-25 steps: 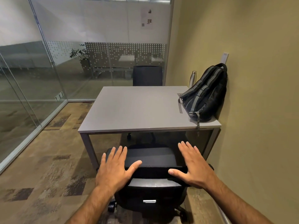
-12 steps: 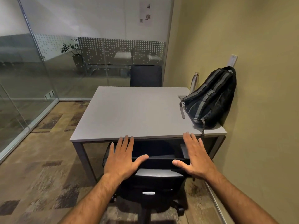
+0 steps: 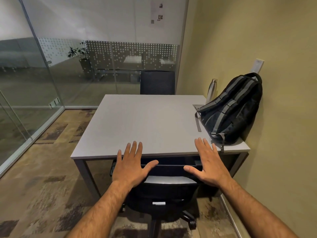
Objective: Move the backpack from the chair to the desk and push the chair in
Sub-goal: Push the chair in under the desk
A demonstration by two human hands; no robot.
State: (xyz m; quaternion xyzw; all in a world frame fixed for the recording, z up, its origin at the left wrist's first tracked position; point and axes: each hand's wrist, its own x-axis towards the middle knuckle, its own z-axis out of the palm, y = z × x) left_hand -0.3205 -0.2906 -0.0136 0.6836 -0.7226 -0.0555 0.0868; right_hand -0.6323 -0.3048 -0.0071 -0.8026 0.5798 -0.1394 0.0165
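The black backpack [image 3: 235,109] with grey straps stands on the right side of the grey desk [image 3: 140,124], leaning against the yellow wall. The black office chair [image 3: 163,193] is at the desk's near edge, its seat hidden under the desktop and only its backrest showing. My left hand [image 3: 132,166] lies flat on the top left of the backrest, fingers spread, fingertips over the desk edge. On the top right of the backrest my right hand [image 3: 208,164] rests the same way, palm down, nothing gripped.
A steel bottle [image 3: 211,91] stands on the desk behind the backpack. A second black chair [image 3: 157,82] is at the desk's far side. Glass walls [image 3: 34,93] close the room on the left and at the back. The yellow wall [image 3: 283,117] runs close along the right.
The chair has rolled forward under the desk with both hands flat on its backrest. My view has moved closer to the desk.
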